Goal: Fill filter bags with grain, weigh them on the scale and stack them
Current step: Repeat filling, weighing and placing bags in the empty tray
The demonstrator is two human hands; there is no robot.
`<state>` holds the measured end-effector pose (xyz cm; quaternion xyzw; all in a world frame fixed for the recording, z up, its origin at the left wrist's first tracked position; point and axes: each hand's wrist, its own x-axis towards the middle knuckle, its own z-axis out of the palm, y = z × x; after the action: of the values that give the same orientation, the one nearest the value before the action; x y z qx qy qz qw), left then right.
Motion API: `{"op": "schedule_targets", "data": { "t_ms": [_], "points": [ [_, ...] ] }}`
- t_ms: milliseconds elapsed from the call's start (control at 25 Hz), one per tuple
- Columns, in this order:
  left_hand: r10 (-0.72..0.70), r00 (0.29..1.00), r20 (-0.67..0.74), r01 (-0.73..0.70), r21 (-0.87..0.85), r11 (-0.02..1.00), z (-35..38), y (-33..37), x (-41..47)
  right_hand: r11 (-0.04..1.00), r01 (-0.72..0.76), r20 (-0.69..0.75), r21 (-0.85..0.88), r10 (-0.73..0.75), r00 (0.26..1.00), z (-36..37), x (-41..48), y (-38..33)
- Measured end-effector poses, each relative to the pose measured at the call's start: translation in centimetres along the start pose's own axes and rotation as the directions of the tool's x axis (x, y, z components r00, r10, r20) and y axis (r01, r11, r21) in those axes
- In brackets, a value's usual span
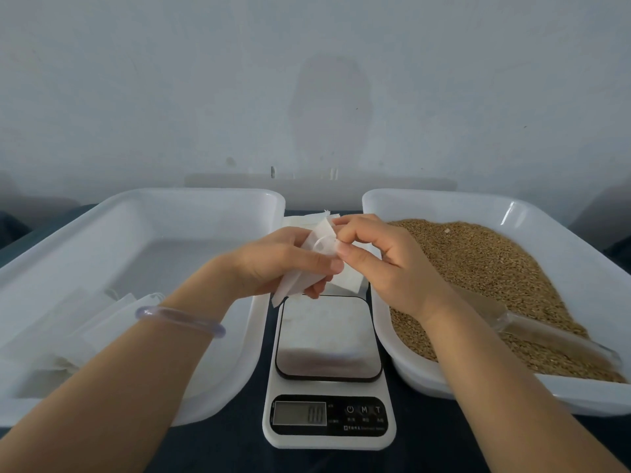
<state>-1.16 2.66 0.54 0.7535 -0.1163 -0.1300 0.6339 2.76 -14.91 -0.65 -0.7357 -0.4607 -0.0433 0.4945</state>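
- One view, head: we hold one filter bag [322,245] over the far edge of the scale [327,339], apparently clear of its platform.
- Left hand [290,257] grips the bag's lower half. Right hand [382,264] pinches its upper edge, seemingly parting the mouth.
- Bag's long axis slants from lower left up to far right, mouth away from us.
- Grain [495,268] and scoop [546,332] lie to the bag's right, in the right tray [375,203]. We judge the right hand nearer, so it should do the scooping.
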Motion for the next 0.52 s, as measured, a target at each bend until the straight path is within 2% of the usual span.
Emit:
{"op": "schedule_targets", "data": {
  "t_ms": [240, 360, 440, 480, 520],
  "points": [
    [-0.045, 0.999, 0.002, 0.045, -0.004, 0.999, -0.2, -0.1, -0.1, 0.996, -0.079, 0.039, -0.039, 0.081, 0.996, -0.5, -0.4, -0.9],
    [-0.03, 1.0, -0.002, 0.03, 0.011, 0.999, 0.0, -0.4, -0.1, 0.96, -0.164, -0.052, -0.225, 0.157, 0.986, -4.6, -1.7, -0.5],
    [0.023, 0.999, -0.033, -0.023, -0.002, 1.0, 0.3, -0.7, 0.1, 0.827, -0.363, -0.087, -0.429, 0.362, 0.928, -9.3, -2.9, 0.7],
    [0.044, 0.997, -0.065, -0.046, -0.024, 0.999, 0.5, -0.7, 0.2, 0.688, -0.464, -0.068, -0.558, 0.519, 0.852, -11.7, -3.6, 1.5],
    [0.07, 0.993, -0.094, -0.074, -0.042, 0.996, 0.7, -0.7, 0.3, 0.521, -0.531, -0.045, -0.668, 0.684, 0.728, -13.5, -4.6, 2.5]
  ]
}}
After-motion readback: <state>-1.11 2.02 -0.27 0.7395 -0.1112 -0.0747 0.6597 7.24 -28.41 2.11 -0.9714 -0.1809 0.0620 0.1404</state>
